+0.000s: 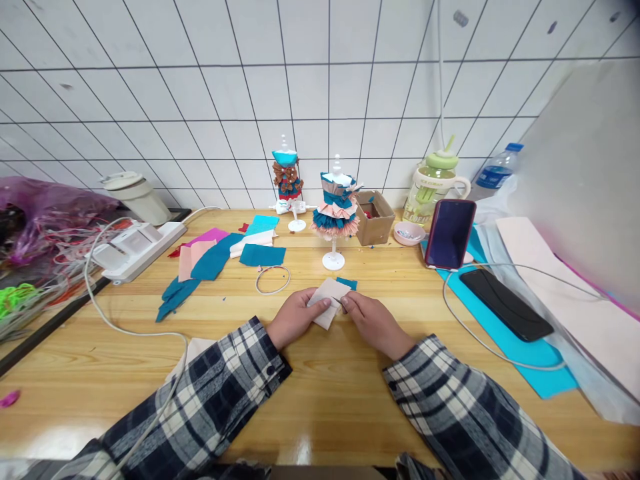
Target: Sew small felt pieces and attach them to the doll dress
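Observation:
A small pale pink paper piece (pixel 328 293) is pinched between the thumb and fingers of my left hand (pixel 296 316). At its right edge, my right hand (pixel 373 322) is closed on a thin dark item, too small to make out, whose tip lies over the paper. A teal scrap (pixel 347 283) lies just behind the paper. Farther back stands a small white dress form (pixel 333 260) in a ruffled teal and pink paper dress (pixel 336 208). Behind it to the left is another form dressed in blue, brown and red (pixel 287 177).
Coloured paper pieces (pixel 217 255) and a white ring (pixel 273 280) lie left of centre. A cardboard box (pixel 376 220), pink dish (pixel 409 233), jug (pixel 434 187) and upright phone (pixel 450 233) stand behind. Cables cross both sides; a power strip (pixel 145 252) is at left.

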### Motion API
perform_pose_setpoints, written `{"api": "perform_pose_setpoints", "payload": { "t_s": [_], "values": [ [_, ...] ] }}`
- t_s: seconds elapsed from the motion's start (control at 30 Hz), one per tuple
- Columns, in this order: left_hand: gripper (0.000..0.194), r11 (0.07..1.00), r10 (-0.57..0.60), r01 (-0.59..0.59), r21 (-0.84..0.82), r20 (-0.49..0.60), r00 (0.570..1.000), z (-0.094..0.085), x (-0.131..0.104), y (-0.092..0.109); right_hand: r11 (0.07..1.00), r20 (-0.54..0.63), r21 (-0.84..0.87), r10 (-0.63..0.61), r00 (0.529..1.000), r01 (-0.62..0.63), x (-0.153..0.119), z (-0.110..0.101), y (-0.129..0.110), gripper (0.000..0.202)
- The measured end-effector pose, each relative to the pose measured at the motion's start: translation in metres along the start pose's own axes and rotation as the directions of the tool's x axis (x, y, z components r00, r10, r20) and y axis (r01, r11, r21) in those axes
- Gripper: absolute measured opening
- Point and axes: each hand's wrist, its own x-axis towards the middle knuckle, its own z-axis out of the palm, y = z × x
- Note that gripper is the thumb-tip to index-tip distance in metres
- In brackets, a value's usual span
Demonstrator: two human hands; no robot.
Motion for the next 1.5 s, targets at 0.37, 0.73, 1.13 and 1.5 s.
{"api": "perform_pose_setpoints", "payload": {
  "t_s": [0.37,0.73,1.13,1.5],
  "values": [
    [0.043,0.997,0.018,-0.019,0.079,0.012,1.0,0.0021,-0.0013,0.0014,1.0,0.019,0.016,0.023,1.0,-0.023,0.0004,0.0027,-0.0013,0.033],
    [0.041,0.991,0.029,-0.034,0.129,0.041,0.999,0.0026,-0.0012,0.001,1.0,0.027,0.007,0.025,0.999,-0.025,0.0004,0.0026,-0.0024,0.035],
    [0.045,0.998,0.039,-0.037,-0.044,0.064,0.997,0.0031,-0.0024,0.0003,0.999,0.024,0.006,0.048,0.999,-0.048,0.0019,0.001,-0.0007,0.035],
    [0.047,0.994,0.062,-0.07,0.088,0.097,0.993,0.0054,-0.0038,0.0014,1.0,0.023,0.024,0.013,1.0,-0.014,0.0003,0.0031,-0.0016,0.035]
  ]
}}
